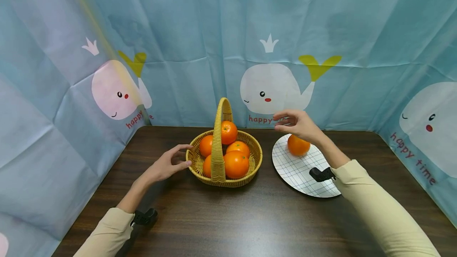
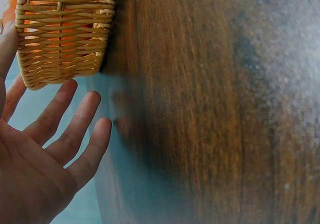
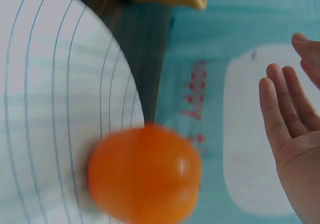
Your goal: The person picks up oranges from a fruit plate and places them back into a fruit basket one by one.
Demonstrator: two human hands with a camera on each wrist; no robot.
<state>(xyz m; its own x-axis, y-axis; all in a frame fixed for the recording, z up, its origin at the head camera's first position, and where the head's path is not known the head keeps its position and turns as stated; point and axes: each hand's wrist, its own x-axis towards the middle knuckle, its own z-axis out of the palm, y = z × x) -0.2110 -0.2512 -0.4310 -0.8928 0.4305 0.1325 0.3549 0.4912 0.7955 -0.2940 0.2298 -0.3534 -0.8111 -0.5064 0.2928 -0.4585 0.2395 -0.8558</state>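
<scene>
A yellow wicker basket (image 1: 194, 171) with a tall arched handle stands on the dark table and holds several oranges (image 1: 236, 164). At its left rim is my left hand (image 1: 167, 165), fingers spread and loosely bent; in the left wrist view the fingertips lie beside the basket's woven wall, and whether they touch it I cannot tell. A single orange (image 1: 298, 146) sits on a white plate (image 1: 285, 171) with blue grid lines, to the basket's right. Above and behind that orange my right hand (image 1: 298, 124) hovers with relaxed fingers, holding nothing.
The dark wood table (image 1: 228, 221) reaches toward me in front of the basket and plate. A light blue curtain (image 1: 185, 31) printed with whales hangs close behind the table and along both sides. Each wrist wears a black strap device (image 1: 321, 174).
</scene>
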